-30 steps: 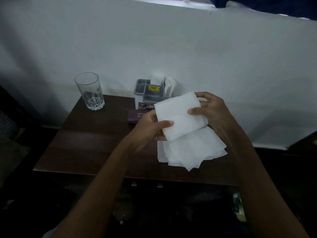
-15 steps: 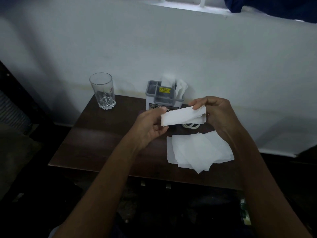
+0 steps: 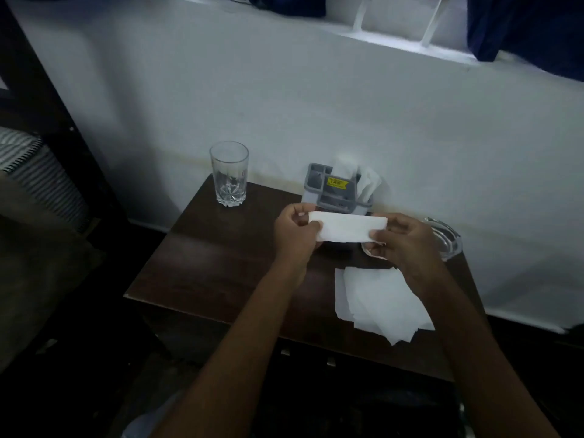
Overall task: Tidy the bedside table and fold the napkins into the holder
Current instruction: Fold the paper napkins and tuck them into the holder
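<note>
A white wall point(image 3: 316, 105) runs behind a dark wooden desk point(image 3: 215, 267), with a lit window ledge point(image 3: 395, 42) and dark blue curtain point(image 3: 531, 23) above it. At the far left stands a dark frame point(image 3: 41, 99) with striped fabric point(image 3: 34, 165) beside it.

On the desk's near right part lies a loose pile of flat white napkins point(image 3: 379, 305), partly under the right forearm. A grey holder point(image 3: 335, 191) with a yellow label stands at the back edge against the wall, with white napkins point(image 3: 366, 181) sticking up from its right side. A clear glass point(image 3: 229, 173) stands upright at the back left corner, well apart from the holder. A clear glass dish point(image 3: 445, 238) sits at the right edge, partly hidden by the right hand.

Both hands hold one napkin point(image 3: 347, 228), folded into a long narrow strip, above the desk just in front of the holder. The left hand point(image 3: 295, 235) pinches its left end between thumb and fingers; the right hand point(image 3: 407, 245) pinches its right end likewise.
</note>
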Motion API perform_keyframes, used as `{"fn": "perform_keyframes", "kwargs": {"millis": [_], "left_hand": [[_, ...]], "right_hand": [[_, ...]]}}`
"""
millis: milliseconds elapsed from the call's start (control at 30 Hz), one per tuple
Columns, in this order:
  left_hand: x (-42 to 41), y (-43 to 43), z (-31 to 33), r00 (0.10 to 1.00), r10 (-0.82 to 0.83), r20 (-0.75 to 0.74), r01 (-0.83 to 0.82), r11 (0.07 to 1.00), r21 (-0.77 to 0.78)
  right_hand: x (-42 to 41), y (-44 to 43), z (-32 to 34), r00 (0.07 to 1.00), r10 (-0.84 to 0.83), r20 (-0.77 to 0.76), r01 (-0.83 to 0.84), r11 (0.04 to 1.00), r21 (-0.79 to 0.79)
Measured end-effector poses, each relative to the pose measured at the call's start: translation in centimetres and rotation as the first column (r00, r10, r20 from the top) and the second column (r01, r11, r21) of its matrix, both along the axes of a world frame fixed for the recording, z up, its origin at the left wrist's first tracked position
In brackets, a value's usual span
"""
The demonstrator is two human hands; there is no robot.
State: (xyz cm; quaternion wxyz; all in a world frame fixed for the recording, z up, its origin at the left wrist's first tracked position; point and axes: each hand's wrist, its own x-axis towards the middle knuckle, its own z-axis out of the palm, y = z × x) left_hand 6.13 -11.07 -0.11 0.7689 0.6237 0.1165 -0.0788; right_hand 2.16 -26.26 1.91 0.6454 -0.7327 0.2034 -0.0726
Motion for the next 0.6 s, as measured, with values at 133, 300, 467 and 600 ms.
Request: {"fn": "perform_keyframes", "kwargs": {"millis": [133,300,467,600], "left_hand": [[0.4,0.3,0.0,0.973,0.227,-0.054,-0.226,0.974,0.012],[0.6,0.9,0.1,0.959,0.269,-0.087,-0.269,0.963,0.012],[1.0,1.4,0.1,0.962,0.250,-0.113,-0.251,0.968,0.001],[1.1,1.6,0.1,0.971,0.211,-0.110,-0.215,0.976,-0.033]], "right_hand": [[3.8,0.4,1.7,0.996,-0.064,0.055,0.065,0.998,-0.020],[12.5,1.1,3.7,0.989,-0.127,0.081,0.146,0.944,-0.296],[16.3,2.2,2.6,0.990,-0.127,-0.053,0.076,0.825,-0.560],[16.2,4.0,1.5,0.992,-0.003,-0.128,-0.061,0.872,-0.486]]}}
